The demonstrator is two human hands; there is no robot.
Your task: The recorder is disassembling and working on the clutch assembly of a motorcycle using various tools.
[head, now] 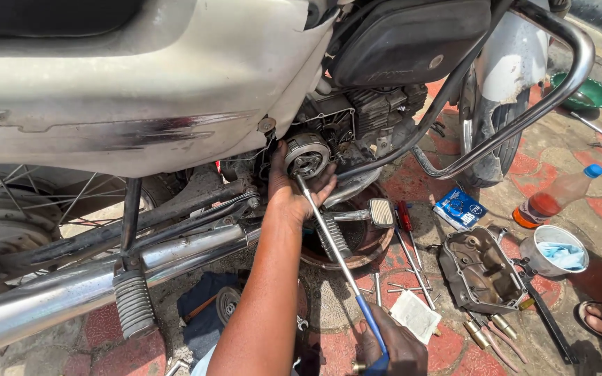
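Your left hand point(294, 189) is cupped around the round clutch point(307, 154) on the motorcycle engine point(357, 115), fingers spread against its lower edge. Your right hand point(395, 348) is closed round the blue handle of a long screwdriver point(336, 247); its tip touches the clutch from below. A drain pan point(377, 247) sits under the engine. The removed engine cover point(479, 271) lies on the ground to the right, near a white cup point(555, 254).
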